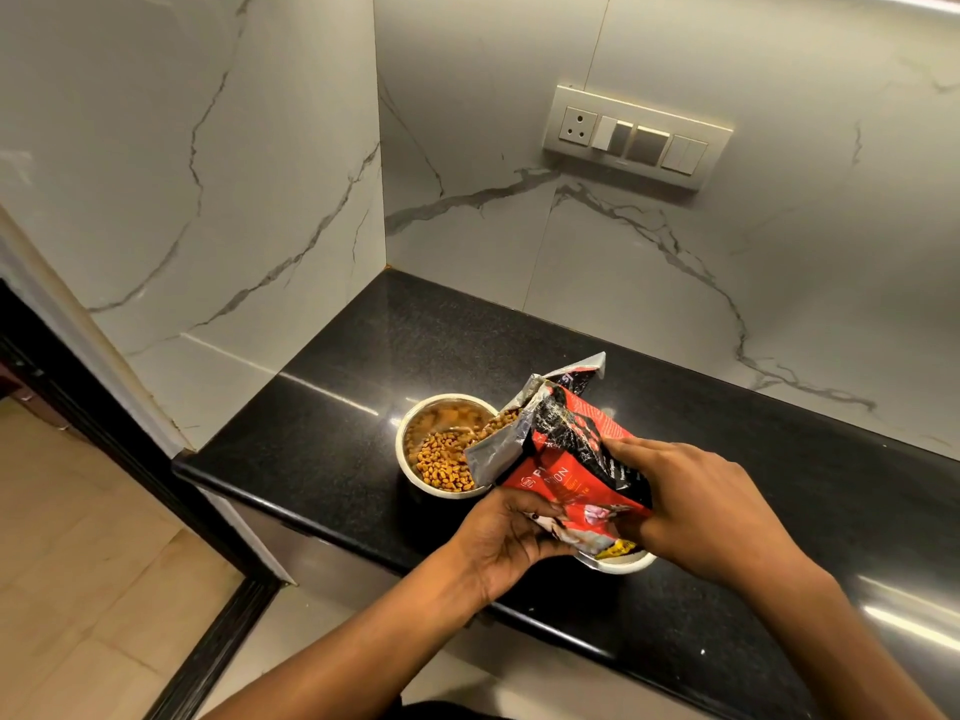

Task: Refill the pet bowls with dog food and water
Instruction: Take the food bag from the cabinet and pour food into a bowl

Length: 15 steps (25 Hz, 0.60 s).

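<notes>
A steel pet bowl (410, 423) stands on the black countertop (332, 439) with brown kibble (441, 465) heaped in its near half. A red and black dog food bag (561, 459) is tilted over the bowl, its torn silver mouth pointing left, and kibble is spilling from it into the bowl. My left hand (506, 543) grips the bag's lower edge from beneath. My right hand (696, 506) clasps the bag's bottom end from the right. A second steel bowl (621, 563) sits near the counter's front edge, mostly hidden under the bag and my hands; its contents are hidden.
Marble-patterned walls close the corner behind and left of the counter. A switch and socket panel (636, 135) is mounted on the back wall. The counter's left end drops to a tiled floor (88, 589) beside a dark door frame. A steel surface (914, 610) shines at the right.
</notes>
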### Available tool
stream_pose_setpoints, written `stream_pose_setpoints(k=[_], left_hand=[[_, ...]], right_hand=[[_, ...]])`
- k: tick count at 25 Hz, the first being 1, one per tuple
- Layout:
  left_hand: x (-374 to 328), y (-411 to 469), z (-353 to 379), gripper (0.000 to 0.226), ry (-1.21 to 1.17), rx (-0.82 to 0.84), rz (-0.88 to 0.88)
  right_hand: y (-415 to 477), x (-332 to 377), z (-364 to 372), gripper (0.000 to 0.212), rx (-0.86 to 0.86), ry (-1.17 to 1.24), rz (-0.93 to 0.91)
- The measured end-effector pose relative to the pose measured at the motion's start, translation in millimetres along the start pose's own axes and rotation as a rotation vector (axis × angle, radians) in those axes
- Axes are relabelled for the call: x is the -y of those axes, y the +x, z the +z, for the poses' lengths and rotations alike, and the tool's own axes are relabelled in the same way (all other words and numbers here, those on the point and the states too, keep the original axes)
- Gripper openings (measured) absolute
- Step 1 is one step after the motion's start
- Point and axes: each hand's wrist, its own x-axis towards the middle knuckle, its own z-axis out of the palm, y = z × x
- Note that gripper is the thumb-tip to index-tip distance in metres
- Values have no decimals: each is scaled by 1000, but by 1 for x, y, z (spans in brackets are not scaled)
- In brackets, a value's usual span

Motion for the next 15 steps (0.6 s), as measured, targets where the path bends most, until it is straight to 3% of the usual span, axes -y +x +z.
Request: stream_pose_setpoints(k=[7, 11, 15], left_hand=[[1, -7, 6, 47, 90, -41, 93], [1, -13, 16, 62, 214, -84, 202], [-1, -20, 25, 67, 468, -125, 353]], right_hand=[[-19, -17, 21, 97, -34, 202, 6], [-31, -36, 39, 98, -78, 439, 32], [-39, -37, 60, 87, -159, 789, 58]])
